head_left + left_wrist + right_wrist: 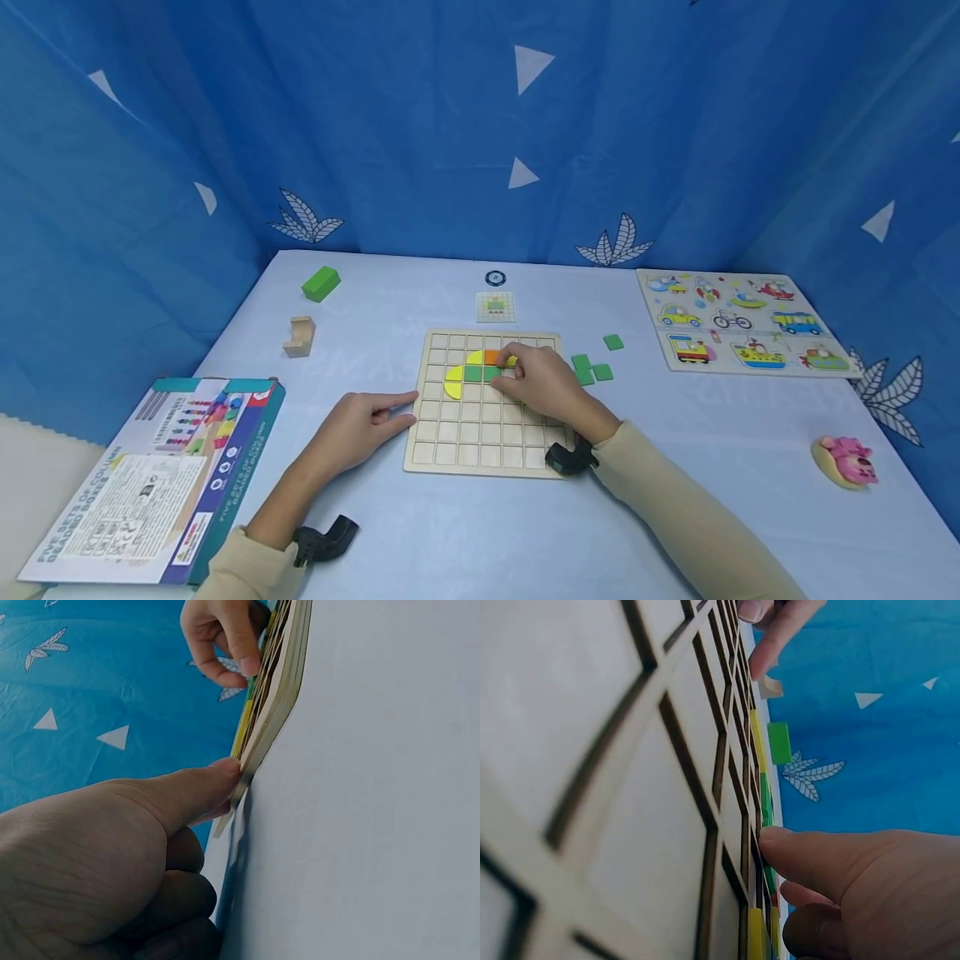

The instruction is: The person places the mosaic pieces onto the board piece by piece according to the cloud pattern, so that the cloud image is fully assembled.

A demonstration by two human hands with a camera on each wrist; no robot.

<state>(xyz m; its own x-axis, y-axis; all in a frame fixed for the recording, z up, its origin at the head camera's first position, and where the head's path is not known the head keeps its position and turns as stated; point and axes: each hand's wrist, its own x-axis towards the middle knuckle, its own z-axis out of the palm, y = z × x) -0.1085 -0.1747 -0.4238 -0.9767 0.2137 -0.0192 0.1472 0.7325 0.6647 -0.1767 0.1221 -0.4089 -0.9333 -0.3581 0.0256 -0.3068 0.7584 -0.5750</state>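
Note:
A wooden grid board [480, 433] lies in the middle of the table. Yellow tiles [453, 383], green tiles [472, 373] and an orange tile [491, 357] sit in its upper rows. My right hand [504, 371] is curled over these tiles and pinches a green tile on the board, with the thumb [780, 847] pressed at the grid. My left hand [401, 408] rests on the table at the board's left edge [259, 742], a straight finger [202, 787] touching that edge. Three loose green squares [592, 367] lie just right of the board.
A small pattern card [496, 307] lies behind the board. A green block [321, 283] and a wooden block [300, 336] sit at the far left, a printed box [157, 479] at the near left. A vehicle puzzle [742, 321] and a pink toy [846, 461] are on the right. Blue curtain surrounds the table.

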